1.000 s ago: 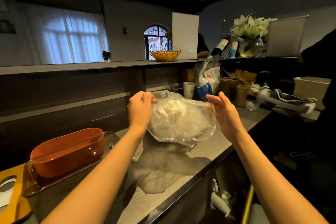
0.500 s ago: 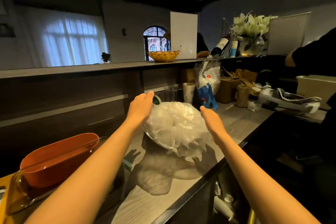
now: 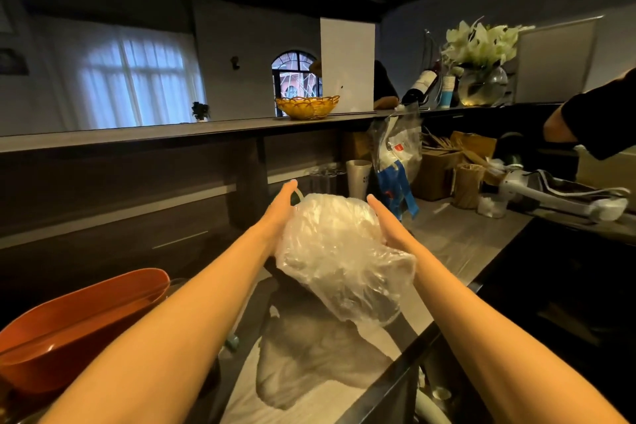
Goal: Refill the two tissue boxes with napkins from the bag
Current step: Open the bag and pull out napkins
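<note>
A clear plastic bag (image 3: 339,255) stuffed with white napkins hangs just above the grey counter (image 3: 457,244), casting a shadow below it. My left hand (image 3: 280,213) presses flat against its left side with straight fingers. My right hand (image 3: 387,220) presses the right side in the same way, so the bag is squeezed between both palms. An orange oval container (image 3: 79,317) lies at the lower left, beside my left forearm. No tissue box can be told apart for sure.
Behind the bag stand a paper cup (image 3: 358,175), a second plastic bag with blue print (image 3: 399,162), cardboard boxes (image 3: 437,172) and a white hand-held appliance (image 3: 557,193). Another person's sleeved arm (image 3: 599,120) reaches in at the right. A raised shelf (image 3: 172,131) carries a yellow basket (image 3: 307,106).
My left hand went from curled fingers at the bag's top to lying flat on its side. The right hand closed in on the other side. Another person's arm came in at the right.
</note>
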`<state>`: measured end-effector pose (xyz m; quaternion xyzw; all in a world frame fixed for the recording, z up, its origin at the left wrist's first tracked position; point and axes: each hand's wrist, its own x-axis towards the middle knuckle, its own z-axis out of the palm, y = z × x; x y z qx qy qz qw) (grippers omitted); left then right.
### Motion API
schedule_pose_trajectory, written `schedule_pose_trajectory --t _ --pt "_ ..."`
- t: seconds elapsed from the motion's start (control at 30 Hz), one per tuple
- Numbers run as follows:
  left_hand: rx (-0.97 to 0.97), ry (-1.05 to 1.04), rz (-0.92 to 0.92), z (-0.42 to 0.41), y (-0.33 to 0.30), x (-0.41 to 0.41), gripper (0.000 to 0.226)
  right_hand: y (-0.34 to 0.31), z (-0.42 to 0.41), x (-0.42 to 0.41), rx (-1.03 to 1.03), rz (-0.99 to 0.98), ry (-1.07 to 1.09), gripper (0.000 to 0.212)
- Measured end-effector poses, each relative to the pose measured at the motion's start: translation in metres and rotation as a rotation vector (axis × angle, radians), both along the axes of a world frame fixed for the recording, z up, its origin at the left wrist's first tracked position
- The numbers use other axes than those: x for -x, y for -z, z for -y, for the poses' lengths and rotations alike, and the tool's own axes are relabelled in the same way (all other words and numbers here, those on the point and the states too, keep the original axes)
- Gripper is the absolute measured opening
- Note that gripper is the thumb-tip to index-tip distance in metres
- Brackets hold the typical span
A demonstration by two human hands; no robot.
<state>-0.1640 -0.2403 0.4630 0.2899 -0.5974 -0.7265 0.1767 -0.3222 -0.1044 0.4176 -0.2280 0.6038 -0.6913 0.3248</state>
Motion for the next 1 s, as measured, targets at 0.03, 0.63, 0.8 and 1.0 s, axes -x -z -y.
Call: schedule_pose_trajectory --t 0.03,0.63,0.8,1.0 --pt "0.032 -0.038 -0.015 0.0 -0.003 0.0 0.073 -0.012 -0.004 -0.011 0.029 -0.01 -0.007 0.079" --pt "0.318 -0.358 0.273 0.023 0.066 0.018 0.087 0.024 0.021 -0.021 -0.471 -0.426 0.04 0.08" --pt "0.194 -0.451 0.237 0.035 0.089 0.032 0.127 0.033 0.016 -0.005 -0.463 -0.263 0.061 0.086" --pt "0.137 -0.464 0.116 0.024 0.074 0.025 0.09 0.025 0.021 -0.007 -0.286 -0.271 0.026 0.071"
